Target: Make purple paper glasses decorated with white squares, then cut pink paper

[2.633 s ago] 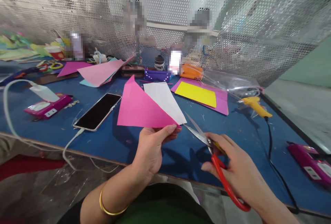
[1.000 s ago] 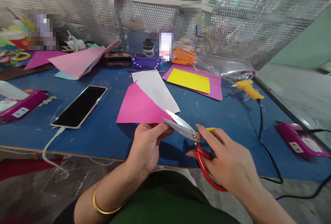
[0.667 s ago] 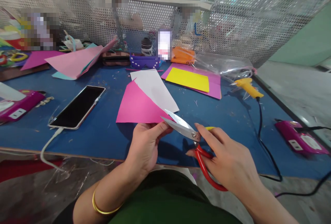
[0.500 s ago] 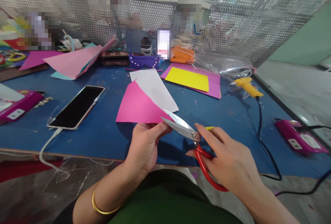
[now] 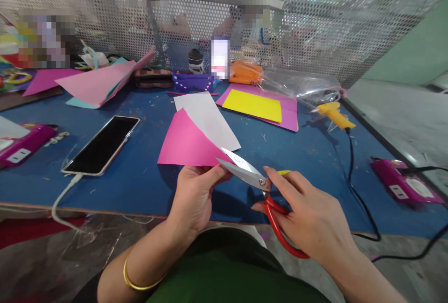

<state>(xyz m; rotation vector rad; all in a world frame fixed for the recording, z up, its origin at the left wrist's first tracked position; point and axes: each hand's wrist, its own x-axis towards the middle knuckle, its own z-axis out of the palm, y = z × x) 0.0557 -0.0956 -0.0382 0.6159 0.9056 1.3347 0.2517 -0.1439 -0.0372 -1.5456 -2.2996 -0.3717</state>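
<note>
Item: folded pink paper point(image 5: 187, 144), white on its reverse, held just above the blue counter point(image 5: 147, 181), to the right of the phone point(image 5: 101, 145). Left hand point(image 5: 196, 195) pinches its near corner between thumb and fingers. Right hand point(image 5: 310, 221) is closed through the red loops of the scissors point(image 5: 261, 191); blades sit almost together at that same corner, tips touching or just beside the left thumb. Risks, as judged: a nicked thumb if the blades close there; a crooked or torn cut, since the far end of the sheet hangs unsupported; paper slipping from so small a pinch.
</note>
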